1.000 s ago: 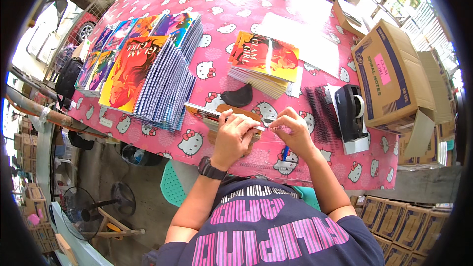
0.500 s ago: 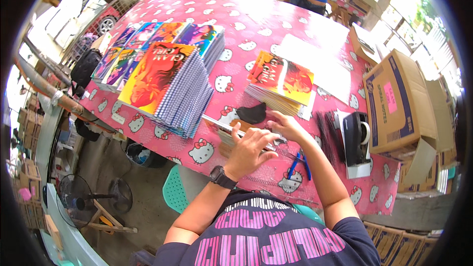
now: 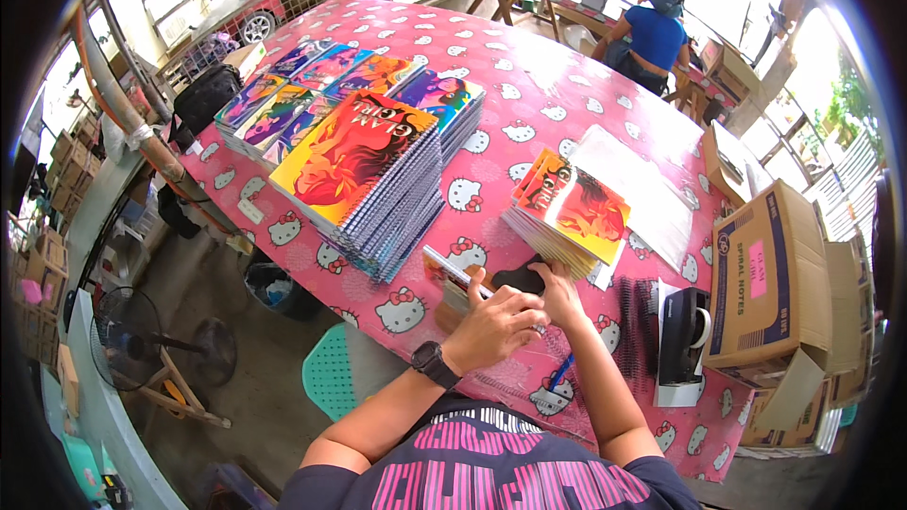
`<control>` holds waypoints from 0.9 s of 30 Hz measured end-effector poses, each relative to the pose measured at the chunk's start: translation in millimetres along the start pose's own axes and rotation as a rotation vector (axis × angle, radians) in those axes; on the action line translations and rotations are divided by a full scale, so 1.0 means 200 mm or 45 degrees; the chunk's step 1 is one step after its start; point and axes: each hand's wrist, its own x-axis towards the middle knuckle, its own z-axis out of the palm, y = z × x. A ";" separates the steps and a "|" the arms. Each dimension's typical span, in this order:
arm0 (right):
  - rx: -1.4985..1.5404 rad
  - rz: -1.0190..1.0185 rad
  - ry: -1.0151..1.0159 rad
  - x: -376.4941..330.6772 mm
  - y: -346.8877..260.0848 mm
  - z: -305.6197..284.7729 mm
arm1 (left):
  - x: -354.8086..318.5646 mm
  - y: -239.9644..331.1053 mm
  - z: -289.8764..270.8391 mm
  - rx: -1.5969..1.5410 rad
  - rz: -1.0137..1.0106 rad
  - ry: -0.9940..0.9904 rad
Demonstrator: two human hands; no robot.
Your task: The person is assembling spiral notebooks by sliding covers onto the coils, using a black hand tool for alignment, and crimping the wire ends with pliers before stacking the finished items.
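My left hand [image 3: 498, 321], with a black watch at its wrist, grips a thin notebook [image 3: 448, 269] at the table's near edge, its fingers curled over the upper side. To its right, my right hand [image 3: 562, 300] has its fingers bent and pressed together, the tips beside a black, soft-looking object [image 3: 519, 277]. What those fingers hold, if anything, is hidden. A blue-handled tool [image 3: 561, 370] lies beside my right forearm, partly covered by it. Just beyond my right hand is a stack of orange-covered booklets [image 3: 581, 208].
Spiral notebooks [image 3: 354, 165] stand in a tall stack at left, near several lower piles [image 3: 279, 99]. At right are black binding coils [image 3: 633, 326], a black tape dispenser [image 3: 682, 340] and an open carton [image 3: 770, 274]. A person in blue [image 3: 654, 38] sits at a far table.
My view has shifted, so the table's things appear lower and farther right. My right hand's fingers have bent in closer to the black object; my left hand stays over the notebook.
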 end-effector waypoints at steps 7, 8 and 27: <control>0.056 0.046 0.198 -0.06 -0.01 0.09 | 0.03 0.00 -0.04 0.072 -0.032 -0.263; 0.173 0.046 0.208 -0.06 -0.04 0.07 | 0.03 -0.02 -0.08 0.094 -0.040 -0.401; 1.515 0.046 -0.174 -0.38 -0.14 -0.28 | 0.32 -0.12 -0.58 0.931 -0.353 0.106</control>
